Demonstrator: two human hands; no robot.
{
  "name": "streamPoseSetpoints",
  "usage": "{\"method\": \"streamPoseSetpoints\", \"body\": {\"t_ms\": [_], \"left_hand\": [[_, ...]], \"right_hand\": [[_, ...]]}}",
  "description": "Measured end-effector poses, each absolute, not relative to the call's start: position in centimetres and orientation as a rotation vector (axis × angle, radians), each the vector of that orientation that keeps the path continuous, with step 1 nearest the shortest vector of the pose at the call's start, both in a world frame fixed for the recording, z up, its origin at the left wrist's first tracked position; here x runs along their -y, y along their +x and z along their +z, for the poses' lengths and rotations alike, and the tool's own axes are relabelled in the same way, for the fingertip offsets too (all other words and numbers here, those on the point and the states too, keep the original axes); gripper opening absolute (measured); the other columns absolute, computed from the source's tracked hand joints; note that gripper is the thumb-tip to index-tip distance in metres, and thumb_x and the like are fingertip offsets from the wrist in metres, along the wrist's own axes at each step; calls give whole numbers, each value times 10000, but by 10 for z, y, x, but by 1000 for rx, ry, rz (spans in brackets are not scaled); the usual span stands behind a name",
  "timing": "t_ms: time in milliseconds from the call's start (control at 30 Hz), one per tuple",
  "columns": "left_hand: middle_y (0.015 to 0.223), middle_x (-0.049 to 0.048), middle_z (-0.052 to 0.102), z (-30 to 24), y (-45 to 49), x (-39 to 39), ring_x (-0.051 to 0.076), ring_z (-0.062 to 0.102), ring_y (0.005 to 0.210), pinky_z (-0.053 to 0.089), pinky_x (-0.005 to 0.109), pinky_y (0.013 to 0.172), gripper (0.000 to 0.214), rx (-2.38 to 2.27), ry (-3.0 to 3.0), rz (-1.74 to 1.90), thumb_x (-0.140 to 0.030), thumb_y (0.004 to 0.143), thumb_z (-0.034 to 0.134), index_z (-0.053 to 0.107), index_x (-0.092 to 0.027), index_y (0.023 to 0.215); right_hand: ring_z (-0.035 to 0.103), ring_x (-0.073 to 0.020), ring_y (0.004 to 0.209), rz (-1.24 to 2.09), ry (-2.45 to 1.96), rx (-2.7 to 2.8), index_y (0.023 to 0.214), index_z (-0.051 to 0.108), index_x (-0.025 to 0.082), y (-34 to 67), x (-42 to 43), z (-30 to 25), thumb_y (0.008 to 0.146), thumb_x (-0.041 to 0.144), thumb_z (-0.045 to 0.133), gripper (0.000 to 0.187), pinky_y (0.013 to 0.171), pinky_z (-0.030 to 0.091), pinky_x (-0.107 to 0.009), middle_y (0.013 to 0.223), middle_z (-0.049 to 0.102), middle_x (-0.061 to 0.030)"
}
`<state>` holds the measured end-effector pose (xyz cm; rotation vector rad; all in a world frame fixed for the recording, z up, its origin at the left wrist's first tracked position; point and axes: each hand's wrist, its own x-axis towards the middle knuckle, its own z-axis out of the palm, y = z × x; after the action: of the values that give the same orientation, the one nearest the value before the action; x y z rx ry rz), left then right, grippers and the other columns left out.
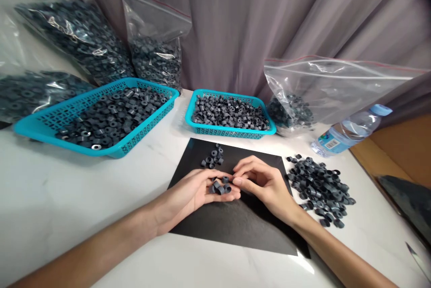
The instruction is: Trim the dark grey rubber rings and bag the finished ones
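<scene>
My left hand [198, 191] lies palm up on a black mat [235, 223], cupping several small dark grey rings [220, 187]. My right hand [261, 180] is right next to it, fingers curled in a pinch at the rings on the left fingertips. What the pinch holds is too small to make out. A small cluster of loose rings [213, 157] lies on the mat just beyond my left hand. A larger heap of grey rings [319, 189] lies on the white table to the right of the mat.
Two turquoise baskets of grey rings stand behind the mat, a large one [50, 121] at left and a smaller one [202, 130] in the middle. Clear zip bags of rings [155, 59] lean on a curtain. A water bottle [350, 130] lies at right.
</scene>
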<state>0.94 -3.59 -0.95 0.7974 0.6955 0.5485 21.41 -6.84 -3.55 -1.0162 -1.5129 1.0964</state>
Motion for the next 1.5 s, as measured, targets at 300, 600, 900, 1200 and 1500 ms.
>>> {"method": "streamPoseSetpoints", "body": {"t_ms": [300, 600, 900, 1200, 1500], "left_hand": [[1018, 179, 767, -8, 10, 36, 289, 738, 989, 518, 404, 1019, 280, -776, 672, 533, -217, 943, 501, 731, -59, 934], [1030, 194, 763, -3, 13, 34, 276, 729, 990, 524, 377, 996, 304, -760, 637, 528, -215, 953, 490, 722, -21, 985], [913, 143, 765, -6, 11, 35, 229, 703, 905, 529, 331, 900, 301, -734, 787, 511, -317, 944, 576, 755, -74, 950], [981, 116, 747, -4, 12, 35, 242, 677, 1004, 524, 325, 905, 268, -746, 861, 519, -285, 945, 569, 776, -115, 943], [1013, 76, 751, -6, 8, 39, 215, 668, 1051, 477, 335, 1004, 251, -797, 1042, 420, -295, 869, 711, 711, -166, 1084]], "right_hand": [[618, -195, 977, 1032, -1091, 1638, 988, 776, 272, 215, 71, -30, 913, 359, 695, 141, 895, 491, -355, 1026, 621, -45], [618, -174, 906, 1014, -1112, 1641, 1045, 761, 246, 217, 70, -28, 996, 410, 550, 272, 843, 507, -332, 1019, 628, -56], [596, -171, 867, 985, -1119, 1691, 895, 704, 219, 215, 70, -29, 944, 374, 641, 173, 777, 471, -314, 942, 612, -34], [563, -154, 811, 872, -1145, 1740, 851, 591, 205, 213, 72, -33, 943, 246, 594, 100, 708, 463, -280, 909, 572, -22], [572, -143, 780, 851, -1129, 1718, 814, 619, 197, 210, 76, -30, 942, 286, 635, 157, 707, 463, -281, 866, 584, -15]]}}
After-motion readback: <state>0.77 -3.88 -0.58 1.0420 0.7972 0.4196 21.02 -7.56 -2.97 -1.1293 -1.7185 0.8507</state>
